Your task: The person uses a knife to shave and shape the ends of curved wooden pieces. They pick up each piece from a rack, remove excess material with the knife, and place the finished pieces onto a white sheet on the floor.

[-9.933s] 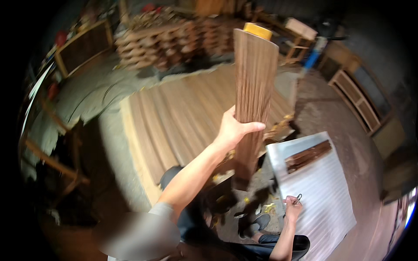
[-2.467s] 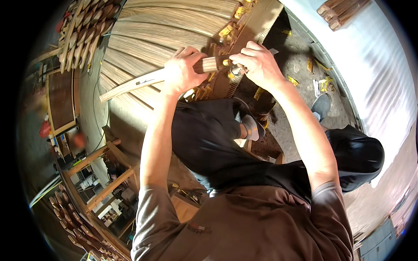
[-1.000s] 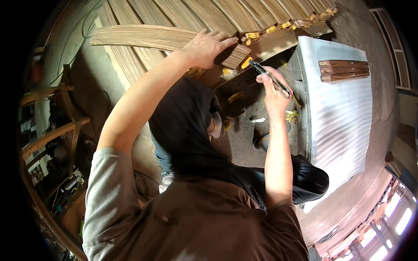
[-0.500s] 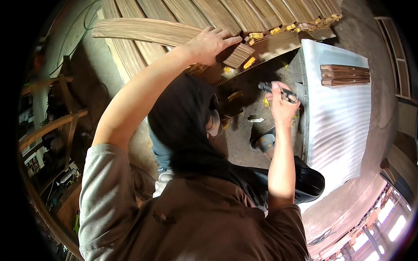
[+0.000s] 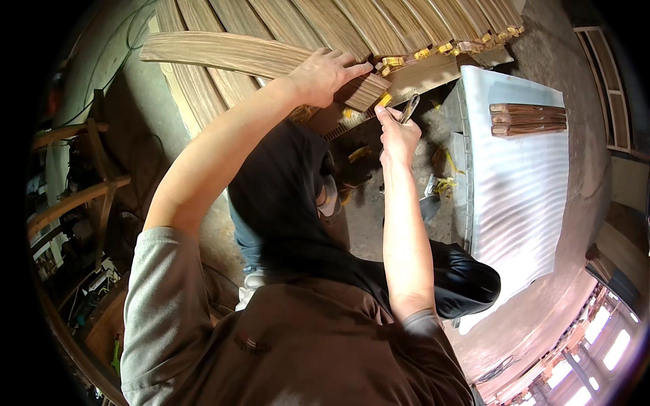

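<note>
A curved wooden board [image 5: 223,51] lies across a row of other boards, its near end pointing to the right. My left hand [image 5: 328,74] grips this board near that end, fingers over its far edge. Yellow tape [image 5: 384,101] shows at the board's end. Just beside the tape, my right hand [image 5: 399,139] is closed around a small dark tool with a metal loop [image 5: 411,107]; its exact kind is unclear. The thumb and fingertip of that hand are close to the tape, and whether they touch it cannot be made out.
Side-by-side wooden boards [image 5: 325,27] fill the far side, with yellow-taped ends. On the right, a white foam-covered surface [image 5: 521,183] bears a bundle of dark wooden pieces [image 5: 528,120]. Yellow tape scraps [image 5: 359,154] litter the floor. Wooden frames [image 5: 101,183] stand at left.
My right hand has moved left and away from me, up to the board's taped end, and the tool has turned in it. My left hand still grips the board.
</note>
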Available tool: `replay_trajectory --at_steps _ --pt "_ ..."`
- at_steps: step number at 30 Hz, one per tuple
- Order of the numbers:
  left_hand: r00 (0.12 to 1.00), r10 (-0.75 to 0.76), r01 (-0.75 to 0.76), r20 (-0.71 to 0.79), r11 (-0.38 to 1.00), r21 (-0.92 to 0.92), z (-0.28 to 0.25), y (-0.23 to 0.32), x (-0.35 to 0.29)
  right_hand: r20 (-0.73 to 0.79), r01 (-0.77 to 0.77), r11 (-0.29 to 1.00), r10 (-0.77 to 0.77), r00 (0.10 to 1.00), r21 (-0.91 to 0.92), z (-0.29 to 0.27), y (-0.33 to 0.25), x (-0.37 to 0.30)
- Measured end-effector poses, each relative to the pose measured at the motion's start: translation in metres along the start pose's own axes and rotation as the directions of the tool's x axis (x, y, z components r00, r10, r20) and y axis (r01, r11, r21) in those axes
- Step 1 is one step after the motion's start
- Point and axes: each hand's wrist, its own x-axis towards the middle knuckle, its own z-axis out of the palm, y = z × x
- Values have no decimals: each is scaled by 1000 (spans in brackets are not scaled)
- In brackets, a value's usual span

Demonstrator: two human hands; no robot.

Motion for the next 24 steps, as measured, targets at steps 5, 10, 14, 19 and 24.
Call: replay_trajectory --at_steps 5,10,14,19,24 --pt "997 33 -31 -69 999 37 6 -3 0 -69 70 997 -71 995 -7 3 6 9" --pt "997 27 -24 -77 999 32 6 -2 0 -42 148 986 -151 988 -72 1 4 11" --pt "998 8 -5 -67 999 44 4 -1 1 23 368 908 -371 928 -199 -2 14 14" --pt "997 12 -9 -80 999 33 4 -1 1 117 488 833 -475 872 -260 -7 15 17" --pt "995 7 -4 -100 999 32 4 -1 0 115 435 866 -419 901 -248 -7 16 17"
